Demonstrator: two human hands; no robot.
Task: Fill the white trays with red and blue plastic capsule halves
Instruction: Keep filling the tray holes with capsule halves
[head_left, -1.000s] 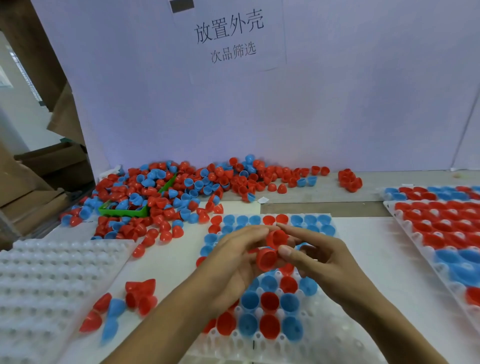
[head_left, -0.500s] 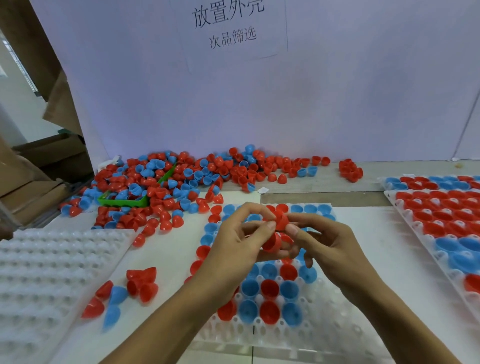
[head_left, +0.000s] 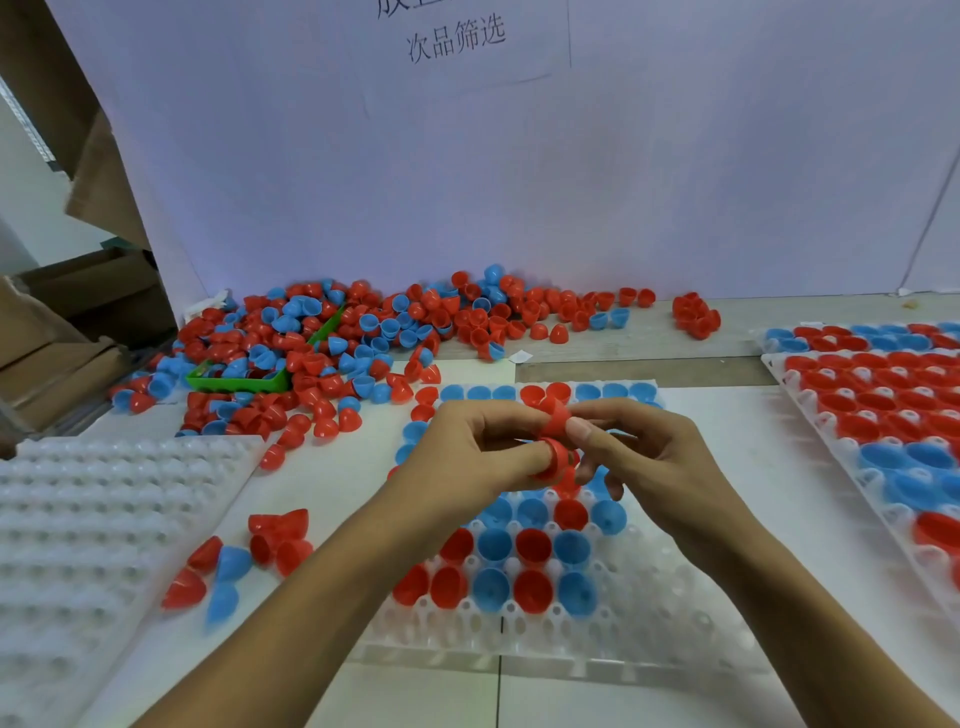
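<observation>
Both hands meet above the middle white tray (head_left: 649, 629), which holds red and blue capsule halves in its far and middle rows. My left hand (head_left: 467, 457) holds a red capsule half (head_left: 557, 460) at its thumb. My right hand (head_left: 649, 457) pinches another red capsule half (head_left: 556, 418) just above it, between thumb and forefinger. The two red halves sit close together; more red halves seem tucked under the fingers. A big loose heap of red and blue halves (head_left: 363, 343) lies at the back left.
An unfilled white tray (head_left: 78, 519) lies at the left. A nearly full tray (head_left: 883, 415) lies at the right. A few loose halves (head_left: 249, 556) sit between left and middle trays. A green bin (head_left: 244, 382) is buried in the heap. A white board stands behind.
The hands have risen slightly and drawn together; the right hand's red half has come apart from the stack at the left thumb and sits above it.
</observation>
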